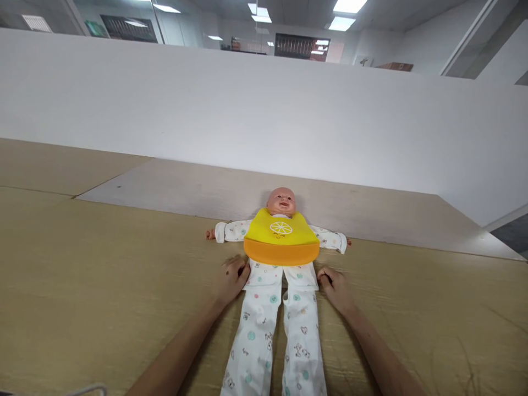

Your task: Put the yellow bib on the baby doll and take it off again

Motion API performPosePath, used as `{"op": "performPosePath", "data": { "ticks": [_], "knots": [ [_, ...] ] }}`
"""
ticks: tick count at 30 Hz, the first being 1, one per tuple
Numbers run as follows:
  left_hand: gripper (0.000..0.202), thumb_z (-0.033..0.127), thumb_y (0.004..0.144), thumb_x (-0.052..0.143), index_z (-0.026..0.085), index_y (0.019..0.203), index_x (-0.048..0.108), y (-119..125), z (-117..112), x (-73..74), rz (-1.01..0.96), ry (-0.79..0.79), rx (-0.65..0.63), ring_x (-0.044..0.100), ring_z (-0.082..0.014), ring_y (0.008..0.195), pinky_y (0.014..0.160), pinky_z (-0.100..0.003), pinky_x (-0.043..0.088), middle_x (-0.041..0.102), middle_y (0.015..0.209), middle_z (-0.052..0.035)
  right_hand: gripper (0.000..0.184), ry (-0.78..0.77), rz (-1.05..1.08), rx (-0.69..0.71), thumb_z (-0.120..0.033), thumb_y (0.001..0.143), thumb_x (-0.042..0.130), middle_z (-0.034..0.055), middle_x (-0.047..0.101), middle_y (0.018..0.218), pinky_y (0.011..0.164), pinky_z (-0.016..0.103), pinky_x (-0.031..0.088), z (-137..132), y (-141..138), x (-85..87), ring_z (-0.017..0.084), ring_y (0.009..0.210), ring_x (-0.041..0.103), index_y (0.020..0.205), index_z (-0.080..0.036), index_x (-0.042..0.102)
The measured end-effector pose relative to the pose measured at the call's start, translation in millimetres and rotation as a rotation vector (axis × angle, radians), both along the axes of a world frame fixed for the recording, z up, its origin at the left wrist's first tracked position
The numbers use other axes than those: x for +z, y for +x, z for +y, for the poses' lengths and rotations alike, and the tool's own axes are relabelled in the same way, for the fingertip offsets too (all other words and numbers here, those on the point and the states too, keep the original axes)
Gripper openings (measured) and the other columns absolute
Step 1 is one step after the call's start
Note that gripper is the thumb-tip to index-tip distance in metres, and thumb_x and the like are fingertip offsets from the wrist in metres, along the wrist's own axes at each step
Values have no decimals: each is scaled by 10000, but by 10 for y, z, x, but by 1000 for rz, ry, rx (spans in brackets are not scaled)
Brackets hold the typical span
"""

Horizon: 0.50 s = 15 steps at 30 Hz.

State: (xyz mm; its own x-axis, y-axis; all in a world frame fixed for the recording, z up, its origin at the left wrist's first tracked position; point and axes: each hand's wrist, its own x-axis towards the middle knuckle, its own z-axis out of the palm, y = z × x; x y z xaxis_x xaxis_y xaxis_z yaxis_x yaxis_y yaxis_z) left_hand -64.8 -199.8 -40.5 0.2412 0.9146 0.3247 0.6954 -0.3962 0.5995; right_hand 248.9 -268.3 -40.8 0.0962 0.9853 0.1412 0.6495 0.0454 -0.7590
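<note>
A baby doll (281, 201) lies on its back on the wooden table (82, 275), arms spread. It wears a yellow and orange bib (281, 239) with a citrus print, a patterned white shirt and matching white trousers (272, 335). My left hand (229, 280) rests at the doll's left hip with fingers curled on the edge of the trousers' waist. My right hand (336, 287) is at the other hip, fingers curled against the waistband there.
A white partition wall (264, 110) runs behind the table. A paler grey board (185, 190) lies under the doll's head. At the bottom left edge a thin white cable (88, 389) shows.
</note>
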Motion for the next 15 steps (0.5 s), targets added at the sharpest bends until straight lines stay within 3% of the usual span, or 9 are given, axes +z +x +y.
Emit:
{"op": "performPosePath", "data": {
  "ticks": [11,15],
  "knots": [
    [263,301,824,453,237,570,419,-13,47,8,-65,-45,-47,489,-183,611,630,-317,363,523,594,-13,198,-16,36,-42,-283,768,450,43,648,684,671,351,427,62,70,-53,209,663,591,663,-213,603],
    [261,267,763,534,245,527,424,-29,71,-77,-133,-44,-20,476,-183,577,595,-318,338,523,563,-13,177,-37,165,-94,-261,729,471,26,587,568,541,298,381,223,110,12,164,536,526,617,-217,600]
  ]
}}
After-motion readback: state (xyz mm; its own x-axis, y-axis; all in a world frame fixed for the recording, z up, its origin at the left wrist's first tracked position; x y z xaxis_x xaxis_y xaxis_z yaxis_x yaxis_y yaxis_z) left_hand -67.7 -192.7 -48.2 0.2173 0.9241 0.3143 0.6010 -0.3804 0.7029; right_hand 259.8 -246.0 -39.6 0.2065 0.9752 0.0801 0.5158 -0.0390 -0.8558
